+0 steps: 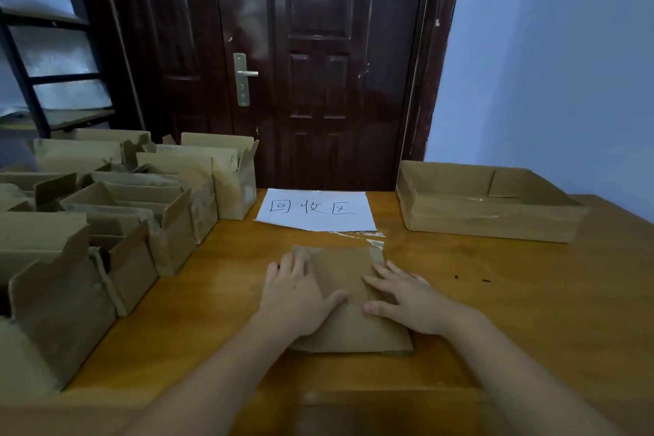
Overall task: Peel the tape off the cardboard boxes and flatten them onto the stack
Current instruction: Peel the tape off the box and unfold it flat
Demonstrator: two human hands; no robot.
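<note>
both hands, left grip (295, 290) and right grip (407, 297), press flat-fingered on the flattened brown cardboard box (348, 308) between them on the wooden table (531, 294), gripping nothing.

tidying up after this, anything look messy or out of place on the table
A crinkled strip of clear tape lies loose on the table just below the paper sign, and a few small dark specks sit right of the right hand.

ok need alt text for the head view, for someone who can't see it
Both hands, left hand and right hand, press a flattened cardboard box flat on a wooden table. Open cardboard boxes crowd the left side, a handwritten paper sign lies ahead, and a shallow cardboard tray sits at right before a dark door.
</note>
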